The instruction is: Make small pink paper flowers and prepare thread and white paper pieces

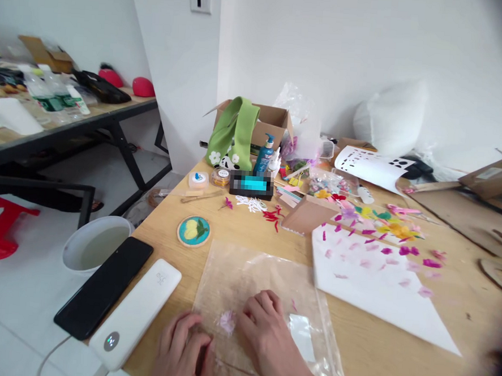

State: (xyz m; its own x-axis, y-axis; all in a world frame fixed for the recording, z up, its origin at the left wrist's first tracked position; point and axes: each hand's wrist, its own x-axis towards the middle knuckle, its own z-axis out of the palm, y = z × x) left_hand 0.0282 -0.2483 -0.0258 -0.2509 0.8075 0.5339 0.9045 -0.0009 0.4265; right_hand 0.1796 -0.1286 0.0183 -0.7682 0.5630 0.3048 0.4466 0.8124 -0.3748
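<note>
White wall (328,45) behind light-wood table (240,232). Pale column (169,64) beside it, small wall plate (200,1) high up. Over left, second table (111,109), wooden top, dark metal frame (123,152), greyish wall (74,12) behind. Floor (8,323) pale, tiled. Red stool (1,232) standing near second table. Light soft, shadows faint.

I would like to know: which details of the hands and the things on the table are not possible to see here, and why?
All in the head view:
- Under the right hand: hidden by its own curled fingers.
- Wrist of the left hand: cut off by the bottom edge.
- Display of the black device: pixelated.
- Label on the blue pump bottle: too small and blurred.
- Bottom of the cardboard box: hidden by its front wall.
</note>
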